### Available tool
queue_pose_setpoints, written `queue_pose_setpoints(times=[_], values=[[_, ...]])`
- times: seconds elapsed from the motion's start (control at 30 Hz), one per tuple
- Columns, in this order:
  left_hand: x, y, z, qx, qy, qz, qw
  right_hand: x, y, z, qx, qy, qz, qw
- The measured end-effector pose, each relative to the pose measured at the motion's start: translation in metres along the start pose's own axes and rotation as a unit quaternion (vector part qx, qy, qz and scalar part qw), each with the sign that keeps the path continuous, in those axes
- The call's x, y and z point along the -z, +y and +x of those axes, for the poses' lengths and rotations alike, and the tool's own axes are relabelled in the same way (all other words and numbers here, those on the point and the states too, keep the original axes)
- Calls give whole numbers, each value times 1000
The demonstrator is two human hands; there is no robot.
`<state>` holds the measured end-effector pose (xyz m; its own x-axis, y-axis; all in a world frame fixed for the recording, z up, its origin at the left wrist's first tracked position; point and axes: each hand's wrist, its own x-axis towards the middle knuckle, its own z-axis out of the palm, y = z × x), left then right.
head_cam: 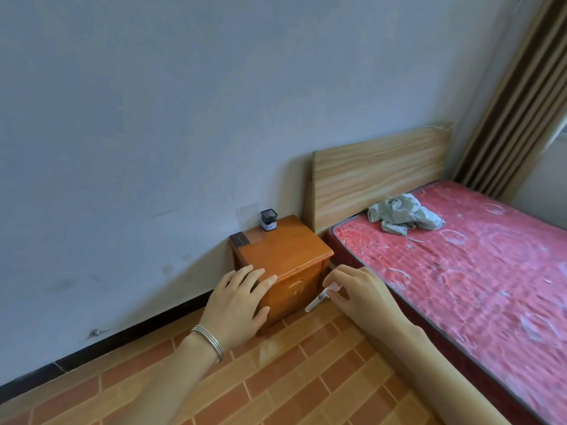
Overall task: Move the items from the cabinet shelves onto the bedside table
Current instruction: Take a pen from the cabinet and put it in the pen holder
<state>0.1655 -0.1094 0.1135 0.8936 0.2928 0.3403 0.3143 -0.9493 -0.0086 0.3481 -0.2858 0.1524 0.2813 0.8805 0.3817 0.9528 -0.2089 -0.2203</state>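
The left hand (236,302) is stretched forward, palm down, with its fingers straight and a little spread; it holds nothing. Thin silver bangles (208,342) circle the wrist behind it. Its fingertips overlap the near left corner of the wooden desk (285,250); whether they touch the wood cannot be told.

Beyond that hand, at the desk's far left corner, lies a small dark flat device (240,239). Just to its right, against the wall, stands a black mesh pen holder (269,220). The rest of the desk top lies between these two things and the hands.

Right of the left hand, and well apart from it, the right hand (359,296) pinches a slim clear tube (317,299) between thumb and forefinger at its upper end. The tube slants down and to the left from the fingers, in front of the desk's drawer face and above the brick-patterned floor (276,378). It is not on the desk top.

Right of the right hand runs a bed with a red patterned mattress (460,271). Far beyond that hand, a crumpled grey cloth (405,213) lies on the mattress near the pale wooden headboard (377,176). A striped brown curtain (515,102) hangs at the far right.
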Motion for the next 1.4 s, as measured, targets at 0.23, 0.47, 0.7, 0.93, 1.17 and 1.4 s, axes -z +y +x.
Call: queue_pose_setpoints(times=[0.23, 0.47, 0.7, 0.93, 1.17, 1.4], values=[[-37, -14, 120, 26, 27, 16, 999, -4, 101, 97, 11, -8, 17, 1000], [-90, -39, 182, 51, 13, 23, 998, -46, 170, 169, 29, -57, 31, 997], [-138, -115, 256, 78, 2, 41, 996, -98, 215, 273, 41, -86, 28, 995], [-181, -200, 344, 91, -34, 12, 995, -151, 256, 392, 24, -112, 37, 993], [-248, -249, 405, 109, -100, -30, 989, -236, 312, 482, -73, -124, 112, 983], [-335, -274, 439, 146, -150, -67, 976, -358, 371, 555, -148, -135, 134, 971]])
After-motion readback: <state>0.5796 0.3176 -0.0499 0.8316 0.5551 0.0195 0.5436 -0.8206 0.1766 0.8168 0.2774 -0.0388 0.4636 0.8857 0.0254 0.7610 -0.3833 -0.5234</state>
